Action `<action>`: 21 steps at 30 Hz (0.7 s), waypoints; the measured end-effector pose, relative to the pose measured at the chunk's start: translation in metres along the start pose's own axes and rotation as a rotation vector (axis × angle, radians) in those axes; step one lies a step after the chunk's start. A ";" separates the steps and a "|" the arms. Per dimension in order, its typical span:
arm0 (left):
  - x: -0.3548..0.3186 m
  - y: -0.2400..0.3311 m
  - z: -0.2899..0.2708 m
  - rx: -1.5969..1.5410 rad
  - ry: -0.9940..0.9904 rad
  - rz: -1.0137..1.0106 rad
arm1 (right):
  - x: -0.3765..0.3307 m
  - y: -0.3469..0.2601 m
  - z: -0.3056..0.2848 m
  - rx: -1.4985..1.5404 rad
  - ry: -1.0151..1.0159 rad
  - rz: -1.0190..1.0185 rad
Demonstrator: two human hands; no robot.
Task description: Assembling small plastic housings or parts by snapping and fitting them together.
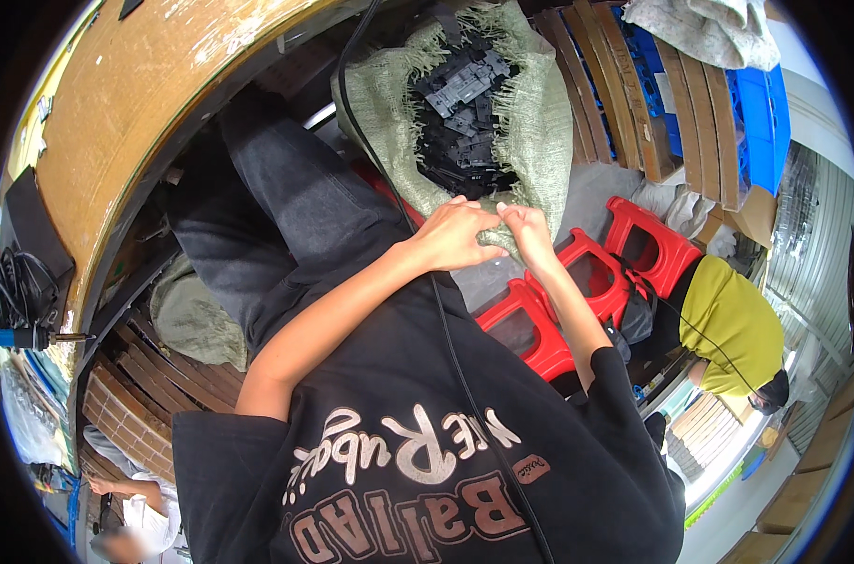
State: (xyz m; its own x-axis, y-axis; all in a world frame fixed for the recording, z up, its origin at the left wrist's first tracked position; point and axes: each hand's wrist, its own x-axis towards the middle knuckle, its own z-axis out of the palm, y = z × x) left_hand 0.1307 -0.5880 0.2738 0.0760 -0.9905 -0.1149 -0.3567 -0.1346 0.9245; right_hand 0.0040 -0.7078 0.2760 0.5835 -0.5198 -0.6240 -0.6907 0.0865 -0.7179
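A pale green woven sack (543, 127) with frayed edges stands open in front of me. Dark grey and black plastic parts (466, 86) fill its mouth, some flat with cut-outs. At the sack's near rim my left hand (449, 235) is closed on the bunched fabric, thumb stretched toward the right. Close beside it, my right hand (528, 230) pinches the same rim between thumb and fingers. A fold of the weave shows between the two hands. Some fingertips are hidden by the cloth.
Red plastic stools (526, 324) stand right of my hands. Brown boards and blue trays (760, 122) are stacked at upper right. A wooden table (178, 56) curves along the left, with a screwdriver (32, 336) at its edge. A person in yellow-green (732, 324) bends at right; another (145, 508) is lower left.
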 end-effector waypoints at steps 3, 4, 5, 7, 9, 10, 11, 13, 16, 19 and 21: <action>0.007 0.009 -0.008 -0.014 -0.165 -0.158 | -0.009 -0.020 -0.003 -0.445 0.036 -0.018; 0.007 0.013 -0.011 0.000 -0.281 -0.280 | -0.015 -0.033 -0.003 -0.703 0.039 0.005; 0.007 0.012 -0.010 0.000 -0.286 -0.283 | -0.021 -0.049 -0.002 -0.758 -0.001 0.026; 0.016 0.009 -0.012 -0.027 -0.342 -0.256 | -0.026 -0.046 -0.005 -0.832 0.004 -0.008; 0.018 0.002 -0.005 -0.152 -0.292 -0.178 | -0.029 -0.045 -0.007 -0.906 0.002 -0.042; 0.018 -0.002 -0.001 -0.277 -0.239 -0.104 | -0.030 -0.045 -0.008 -0.888 0.011 -0.034; 0.021 -0.004 0.005 -0.278 -0.239 -0.106 | -0.031 -0.045 -0.008 -0.870 0.020 -0.025; 0.027 -0.002 0.010 -0.403 -0.148 -0.250 | -0.030 -0.042 -0.008 -0.847 0.064 -0.031; 0.021 0.008 0.016 -0.254 -0.106 -0.245 | -0.033 -0.043 -0.006 -0.758 0.135 -0.036; 0.010 0.002 0.026 -0.266 0.092 -0.097 | -0.036 -0.053 -0.001 -0.725 0.115 -0.037; 0.006 0.003 0.023 -0.272 0.170 -0.057 | -0.041 -0.053 0.002 -0.780 0.127 -0.079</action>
State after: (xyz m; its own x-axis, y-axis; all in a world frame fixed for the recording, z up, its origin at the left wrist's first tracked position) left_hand 0.1084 -0.5953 0.2679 0.2509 -0.9595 -0.1283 -0.0876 -0.1545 0.9841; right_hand 0.0180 -0.6895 0.3393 0.6223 -0.5967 -0.5067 -0.7768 -0.5503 -0.3061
